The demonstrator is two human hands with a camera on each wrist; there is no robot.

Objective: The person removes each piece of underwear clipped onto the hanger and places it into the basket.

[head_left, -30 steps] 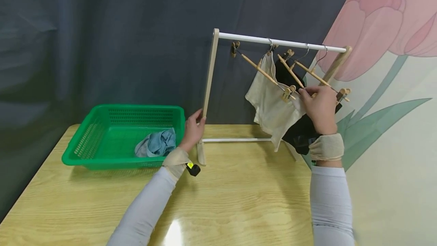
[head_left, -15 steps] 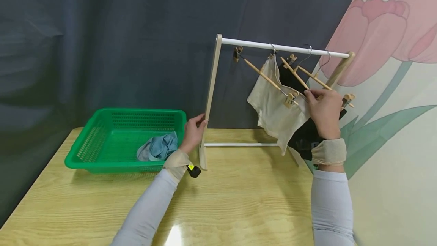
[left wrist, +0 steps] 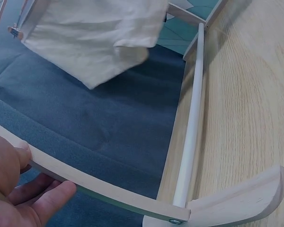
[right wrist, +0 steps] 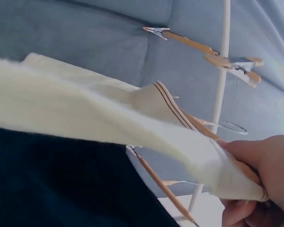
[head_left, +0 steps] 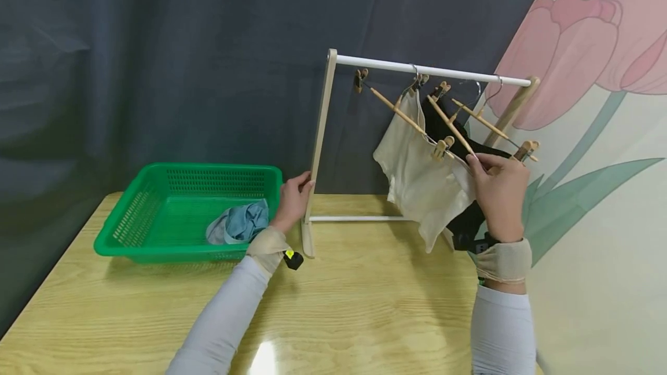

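Note:
My left hand (head_left: 293,200) pinches the left post (left wrist: 99,185) of a small wooden clothes rack between thumb and fingers. At the right, my right hand (head_left: 501,192) grips the near end of a wooden clip hanger (head_left: 448,121) and the corner of cream shorts (head_left: 423,181). In the right wrist view, the waistband (right wrist: 166,105) with brown stripes lies along that hanger, its near clip hidden by the fingers. The hanger's hook (right wrist: 234,126) overlaps the rail (head_left: 380,63). A bare clip hanger (head_left: 398,111) hangs on the left, and a black garment (head_left: 465,220) hangs behind the shorts.
A green basket (head_left: 130,247) stands left of the rack, with a crumpled blue cloth (head_left: 245,221) inside. Another clip hanger (head_left: 482,117) hangs furthest right. A dark curtain (head_left: 208,62) is behind the table (head_left: 365,311), and a flower-painted wall (head_left: 589,190) is at the right.
My right hand has moved down and slightly right with the hanger and the shorts' corner, and the hanger's hook sits lower. My left hand stays on the post.

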